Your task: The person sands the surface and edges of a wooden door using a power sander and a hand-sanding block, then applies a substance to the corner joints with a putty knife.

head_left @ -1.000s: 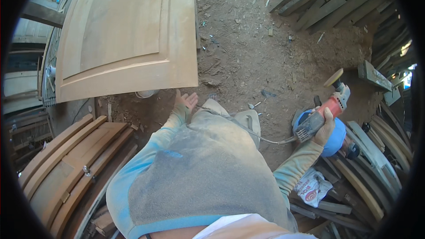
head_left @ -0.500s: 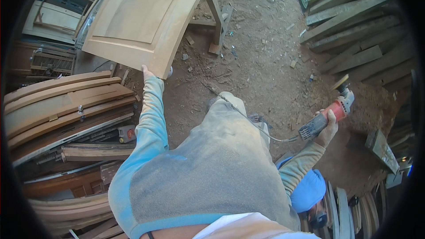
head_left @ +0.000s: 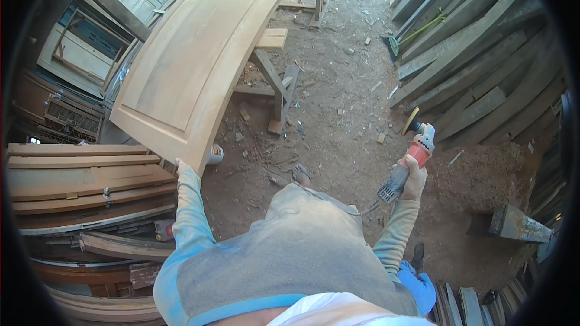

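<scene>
A pale paneled wooden door [head_left: 196,54] lies raised on a trestle, its near end toward me. My left hand [head_left: 182,166] grips that near edge close to the corner, and its fingers are largely hidden beneath the wood. Off to the right, well apart from the door, my right hand [head_left: 415,181] is wrapped round the body of a red and grey angle grinder [head_left: 417,150]. A yellowish round sanding pad [head_left: 411,122] is fitted at its head. The cord trails from the grinder's rear across the front of my dusty clothing.
Stacked doors [head_left: 90,175] and frames fill the left side. Rough boards [head_left: 477,66] lean along the right. Under the door stand a wooden trestle [head_left: 281,93] and a white tub [head_left: 215,154]. Behind me at lower right, a person in blue [head_left: 418,290] is partly visible.
The view has shifted, showing more of the door's far end. My right hand has swung the grinder inward and forward, its pad turning more upright. My left hand stays on the door edge.
</scene>
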A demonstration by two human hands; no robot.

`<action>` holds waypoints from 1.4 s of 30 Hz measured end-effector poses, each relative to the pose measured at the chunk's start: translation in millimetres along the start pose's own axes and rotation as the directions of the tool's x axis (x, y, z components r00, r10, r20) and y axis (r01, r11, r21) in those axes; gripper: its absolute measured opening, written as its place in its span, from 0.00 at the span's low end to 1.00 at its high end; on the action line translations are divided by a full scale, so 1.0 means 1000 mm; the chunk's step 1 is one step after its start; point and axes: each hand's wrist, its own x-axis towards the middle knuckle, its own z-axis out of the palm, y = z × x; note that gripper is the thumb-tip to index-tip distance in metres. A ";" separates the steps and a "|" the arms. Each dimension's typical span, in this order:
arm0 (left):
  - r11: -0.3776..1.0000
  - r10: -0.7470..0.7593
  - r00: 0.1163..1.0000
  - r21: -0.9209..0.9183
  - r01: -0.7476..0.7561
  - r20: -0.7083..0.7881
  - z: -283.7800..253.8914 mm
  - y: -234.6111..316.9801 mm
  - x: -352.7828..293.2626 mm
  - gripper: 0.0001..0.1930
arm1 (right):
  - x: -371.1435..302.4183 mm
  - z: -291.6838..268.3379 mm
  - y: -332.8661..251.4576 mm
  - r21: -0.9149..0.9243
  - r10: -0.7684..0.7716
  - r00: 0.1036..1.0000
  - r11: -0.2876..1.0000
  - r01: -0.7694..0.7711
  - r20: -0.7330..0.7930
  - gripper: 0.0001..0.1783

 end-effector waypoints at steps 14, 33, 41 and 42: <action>0.998 0.059 0.998 0.017 -0.059 0.005 0.071 -0.158 -0.236 0.42 | 0.093 -0.018 0.085 -0.055 -0.040 0.986 0.997 0.049 0.164 0.21; 0.770 0.103 0.787 0.452 -0.450 0.608 0.086 -0.303 -0.425 0.39 | 0.122 0.021 0.123 0.060 0.144 0.772 0.972 -0.229 0.619 0.25; 0.801 0.082 0.573 0.289 -0.525 0.815 0.190 -0.291 -0.458 0.40 | 0.038 0.036 0.169 -0.036 0.278 0.634 0.930 -0.366 0.722 0.22; 0.864 0.009 0.614 0.303 -0.402 0.790 0.179 -0.293 -0.453 0.40 | 0.022 0.035 0.176 -0.048 0.301 0.618 0.919 -0.391 0.726 0.23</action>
